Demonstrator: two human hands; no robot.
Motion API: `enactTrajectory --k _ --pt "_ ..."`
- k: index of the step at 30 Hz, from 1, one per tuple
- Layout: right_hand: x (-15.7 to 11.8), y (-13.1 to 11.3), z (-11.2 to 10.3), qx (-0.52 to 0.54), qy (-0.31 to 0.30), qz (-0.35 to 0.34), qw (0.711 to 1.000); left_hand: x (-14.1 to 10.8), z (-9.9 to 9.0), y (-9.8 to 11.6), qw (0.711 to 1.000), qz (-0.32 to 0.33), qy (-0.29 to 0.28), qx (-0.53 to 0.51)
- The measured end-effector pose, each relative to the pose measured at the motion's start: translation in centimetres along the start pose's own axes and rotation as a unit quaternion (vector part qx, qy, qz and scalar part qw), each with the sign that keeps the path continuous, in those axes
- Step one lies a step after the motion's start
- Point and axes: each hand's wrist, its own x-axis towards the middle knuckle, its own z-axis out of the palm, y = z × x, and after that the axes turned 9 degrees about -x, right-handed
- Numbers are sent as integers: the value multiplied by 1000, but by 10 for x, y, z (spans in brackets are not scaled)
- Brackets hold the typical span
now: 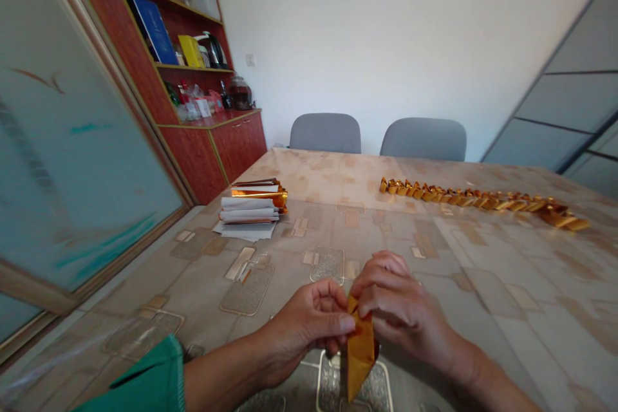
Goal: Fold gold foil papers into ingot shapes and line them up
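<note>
A folded piece of gold paper (360, 354) hangs between my hands near the table's front, its pointed end down. My left hand (309, 318) pinches its upper left edge between thumb and fingers. Curled over the paper's top and right side are the fingers of my right hand (403, 302). Back on the left lies a stack of folded white and gold papers (251, 209). A long row of folded gold pieces (463, 198) stretches across the right back of the table.
The table (309, 219) has a patterned cover. Two grey chairs (325, 132) stand behind it against the wall. A red-brown cabinet (236, 148) with shelves of bottles and boxes is at the back left, beside a glass door (82, 141).
</note>
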Motion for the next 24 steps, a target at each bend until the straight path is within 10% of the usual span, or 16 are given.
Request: enactTrajectory --k 13,24 --pt "-22 8 2 67 -26 141 987 3 3 6 990 43 90 -101" --pt "-12 -3 4 94 -66 90 989 -2 8 0 982 95 135 -89"
